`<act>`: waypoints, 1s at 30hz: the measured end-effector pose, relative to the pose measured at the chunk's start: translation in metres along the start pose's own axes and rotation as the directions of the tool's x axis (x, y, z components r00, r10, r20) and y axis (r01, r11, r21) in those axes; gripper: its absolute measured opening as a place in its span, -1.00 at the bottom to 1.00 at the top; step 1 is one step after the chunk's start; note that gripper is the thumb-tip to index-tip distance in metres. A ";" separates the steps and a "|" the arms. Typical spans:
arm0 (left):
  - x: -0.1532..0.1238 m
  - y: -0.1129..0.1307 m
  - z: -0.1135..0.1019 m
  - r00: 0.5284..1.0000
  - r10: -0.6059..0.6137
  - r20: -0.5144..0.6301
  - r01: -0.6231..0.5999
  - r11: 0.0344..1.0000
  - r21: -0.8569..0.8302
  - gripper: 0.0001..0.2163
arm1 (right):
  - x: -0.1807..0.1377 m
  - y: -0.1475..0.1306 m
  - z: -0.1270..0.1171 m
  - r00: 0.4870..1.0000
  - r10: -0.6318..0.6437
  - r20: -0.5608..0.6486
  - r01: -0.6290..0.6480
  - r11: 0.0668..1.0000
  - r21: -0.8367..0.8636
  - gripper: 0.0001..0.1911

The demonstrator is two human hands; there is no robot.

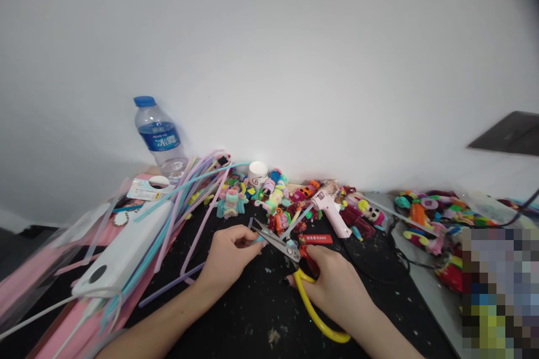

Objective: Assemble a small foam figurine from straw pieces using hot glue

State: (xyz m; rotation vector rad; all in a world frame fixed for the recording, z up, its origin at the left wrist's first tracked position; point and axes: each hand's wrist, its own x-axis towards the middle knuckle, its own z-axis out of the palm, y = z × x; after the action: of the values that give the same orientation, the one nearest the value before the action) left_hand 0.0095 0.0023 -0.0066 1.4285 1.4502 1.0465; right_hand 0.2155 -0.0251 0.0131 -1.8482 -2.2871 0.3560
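Note:
My right hand (337, 286) grips scissors (278, 242) with yellow handles, the blades open and pointing left. My left hand (227, 255) pinches a small light-blue pipe cleaner piece (260, 239) right at the blades. Both hands rest over a black mat (261, 303) speckled with scraps. Just beyond the blades lies a heap of small colourful fuzzy craft figures (278, 202).
A water bottle (160, 137) stands at the back left by the white wall. Long pastel pipe cleaners (185, 202) and a white box (122, 252) lie to the left. A pink glue gun (330, 207) lies behind the scissors, more colourful crafts (425, 219) to the right.

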 end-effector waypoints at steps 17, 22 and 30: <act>0.003 0.001 -0.001 1.000 -0.027 0.016 0.030 0.966 -0.257 -0.86 | 0.002 -0.001 -0.001 0.995 0.102 -0.006 -0.100 0.987 0.127 -0.71; 0.001 0.002 0.000 0.998 -0.055 -0.008 0.051 0.968 -0.247 -0.86 | 0.000 -0.003 0.000 0.997 0.076 0.022 -0.077 0.993 0.088 -0.75; -0.001 -0.002 0.000 0.999 0.026 -0.022 -0.028 0.993 -0.115 -0.90 | -0.002 -0.003 -0.002 0.998 0.038 0.042 -0.042 0.995 0.090 -0.72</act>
State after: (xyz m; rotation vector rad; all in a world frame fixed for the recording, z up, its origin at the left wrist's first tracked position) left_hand 0.0093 0.0017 -0.0081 1.3620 1.3661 1.1463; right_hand 0.2133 -0.0278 0.0157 -1.8608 -2.2229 0.4994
